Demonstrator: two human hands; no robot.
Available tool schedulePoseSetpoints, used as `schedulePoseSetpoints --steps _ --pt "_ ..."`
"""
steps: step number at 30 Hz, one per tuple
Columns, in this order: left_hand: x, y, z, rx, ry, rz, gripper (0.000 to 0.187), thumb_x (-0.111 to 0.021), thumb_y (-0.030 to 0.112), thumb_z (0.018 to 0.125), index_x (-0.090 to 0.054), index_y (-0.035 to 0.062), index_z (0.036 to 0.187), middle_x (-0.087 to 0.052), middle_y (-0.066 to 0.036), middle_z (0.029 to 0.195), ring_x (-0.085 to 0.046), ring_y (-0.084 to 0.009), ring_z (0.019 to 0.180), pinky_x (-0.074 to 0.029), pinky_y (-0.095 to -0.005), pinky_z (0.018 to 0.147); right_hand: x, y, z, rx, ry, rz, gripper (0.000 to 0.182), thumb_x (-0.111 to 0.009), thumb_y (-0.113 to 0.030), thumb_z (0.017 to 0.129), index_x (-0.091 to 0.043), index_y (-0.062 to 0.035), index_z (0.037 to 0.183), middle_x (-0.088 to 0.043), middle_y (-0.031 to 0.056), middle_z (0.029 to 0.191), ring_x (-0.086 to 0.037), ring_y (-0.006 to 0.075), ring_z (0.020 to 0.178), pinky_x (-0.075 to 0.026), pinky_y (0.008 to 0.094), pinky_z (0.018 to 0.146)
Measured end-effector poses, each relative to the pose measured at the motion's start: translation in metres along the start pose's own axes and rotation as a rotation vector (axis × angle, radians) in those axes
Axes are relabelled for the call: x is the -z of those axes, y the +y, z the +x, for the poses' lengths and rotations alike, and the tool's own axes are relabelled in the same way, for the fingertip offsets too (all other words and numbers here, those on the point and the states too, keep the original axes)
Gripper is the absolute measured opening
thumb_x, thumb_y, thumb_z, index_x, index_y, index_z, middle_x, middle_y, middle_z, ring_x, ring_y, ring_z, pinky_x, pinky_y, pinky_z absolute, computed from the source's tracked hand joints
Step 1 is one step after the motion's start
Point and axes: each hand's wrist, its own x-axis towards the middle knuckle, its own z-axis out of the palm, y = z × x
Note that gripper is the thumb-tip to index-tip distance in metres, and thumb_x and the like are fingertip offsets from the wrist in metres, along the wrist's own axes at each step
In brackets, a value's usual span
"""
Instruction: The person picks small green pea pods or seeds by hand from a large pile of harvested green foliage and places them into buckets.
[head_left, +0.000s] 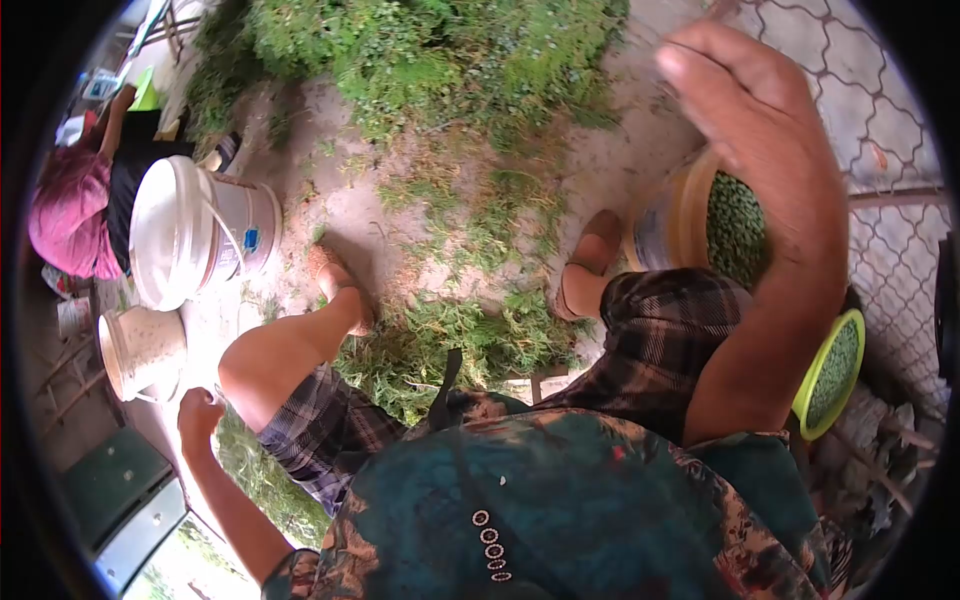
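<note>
Ground: bare and pale (330, 165), strewn with loose sprigs (460, 350) between and below the person's feet.
Right edge: a wire fence (870, 135) stands beside the work spot.
Pile: a big heap of greens (430, 60) lies on the ground ahead of the feet, leafy and tangled.
Right hand: raised, the hand (755, 110) is well above the ground, with bent fingers and the thumb side towards the pile; whether it grips anything, I cannot tell.
Under the right forearm: a tub (662, 228), just beside the right foot and knee, holds many small green bits (735, 232), partly hidden by the arm.
Behind the right elbow: a yellow-green basin (811, 430) holds more small green bits, tilted in this view.
Left hand: low by the left knee, the hand (197, 412) has its fingers curled in; I cannot tell whether it clasps anything.
Nearest the left hand: a beige bucket (150, 355), its wire handle close to the fingers; whether they touch is unclear.
Beyond that: a larger white bucket (160, 235) with a handle and a blue mark.
Far left: another person in a pink top (75, 215), bent over.
Lower left: a dark green box (115, 475).
</note>
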Motion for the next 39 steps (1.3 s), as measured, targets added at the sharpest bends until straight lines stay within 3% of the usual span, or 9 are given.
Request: schedulePoseSetpoints --steps 1,2,4,8,11,13,15,19,39 --pt "-0.016 -0.023 0.005 -0.279 0.306 -0.143 0.027 -0.062 0.012 0.064 -0.064 -0.0007 0.088 -0.062 -0.022 0.090 -0.062 -0.0335 0.081 -0.048 -0.0392 0.073 0.016 0.012 -0.008 0.049 0.056 -0.063 0.025 -0.054 -0.025 0.090 -0.061 -0.0017 0.096 -0.049 -0.0024 0.069 -0.042 0.0030 0.057 -0.035 0.0197 0.052" --pt "-0.001 -0.015 0.011 -0.302 0.196 -0.211 0.029 -0.060 0.012 0.066 -0.063 -0.0029 0.090 -0.062 -0.021 0.087 -0.062 -0.0279 0.076 -0.047 -0.0357 0.070 0.032 0.024 -0.017 0.094 0.115 -0.128 0.026 -0.055 -0.025 0.089 -0.061 -0.0013 0.096 -0.050 -0.0022 0.071 -0.043 0.0035 0.060 -0.036 0.0203 0.055" --pt "0.043 0.023 -0.006 -0.387 0.051 -0.710 0.027 -0.055 0.014 0.075 -0.060 -0.0034 0.095 -0.060 -0.009 0.080 -0.055 -0.0145 0.069 -0.042 -0.0270 0.063 0.063 0.049 -0.038 -0.272 0.158 -0.317 0.027 -0.059 -0.022 0.083 -0.058 0.0009 0.098 -0.061 0.0081 0.080 -0.058 0.0190 0.075 -0.045 0.0322 0.073" --pt "0.114 0.102 -0.042 -0.715 0.296 -0.964 0.025 -0.053 0.009 0.088 -0.056 -0.0022 0.110 -0.060 -0.007 0.090 -0.056 -0.0132 0.082 -0.045 -0.0269 0.076 0.093 0.083 -0.091 -0.162 0.309 -0.755 0.035 -0.062 -0.026 0.080 -0.060 -0.0003 0.104 -0.063 0.0152 0.101 -0.059 0.0273 0.095 -0.044 0.0335 0.083" --pt "0.154 0.167 -0.113 -0.997 0.451 -1.089 0.025 -0.052 0.012 0.090 -0.058 -0.0003 0.111 -0.060 -0.007 0.101 -0.056 -0.0159 0.094 -0.041 -0.0284 0.089 0.093 0.038 -0.105 -0.214 0.427 -0.650 0.037 -0.064 -0.022 0.079 -0.059 0.0004 0.108 -0.062 0.0167 0.105 -0.060 0.0253 0.097 -0.045 0.0303 0.084" --pt "0.175 0.195 -0.159 -1.189 0.729 -0.976 0.034 -0.050 0.022 0.090 -0.057 -0.0011 0.113 -0.057 -0.012 0.114 -0.050 -0.0215 0.111 -0.032 -0.0340 0.100 0.090 0.014 -0.107 -0.166 0.606 0.046 0.036 -0.063 -0.018 0.080 -0.057 -0.0009 0.111 -0.062 0.0177 0.103 -0.061 0.0200 0.094 -0.045 0.0251 0.081" --pt "0.208 0.192 -0.165 -1.034 0.688 -1.157 0.040 -0.044 0.017 0.091 -0.046 -0.0036 0.125 -0.051 -0.017 0.124 -0.049 -0.0227 0.115 -0.041 -0.0364 0.095 0.086 -0.009 -0.112 0.125 0.577 0.045 0.038 -0.057 -0.024 0.086 -0.055 0.0040 0.111 -0.059 0.0193 0.109 -0.058 0.0271 0.098 -0.043 0.0374 0.088" --pt "0.213 0.203 -0.201 -1.136 0.886 -1.204 0.039 -0.045 0.016 0.090 -0.046 -0.0032 0.124 -0.052 -0.017 0.122 -0.049 -0.0224 0.114 -0.041 -0.0357 0.094 0.102 -0.033 -0.123 0.620 0.447 0.093 0.040 -0.052 -0.032 0.089 -0.055 -0.0007 0.113 -0.051 0.0214 0.121 -0.057 0.0361 0.100 -0.045 0.0476 0.087" --pt "0.244 0.225 -0.253 -1.140 1.065 -1.271 0.031 -0.048 0.008 0.086 -0.050 -0.0017 0.116 -0.053 -0.013 0.113 -0.052 -0.0210 0.107 -0.045 -0.0321 0.088 0.105 -0.089 -0.150 0.402 0.764 0.147 0.036 -0.057 -0.020 0.084 -0.054 0.0005 0.114 -0.055 0.0221 0.111 -0.057 0.0357 0.097 -0.045 0.0456 0.083"
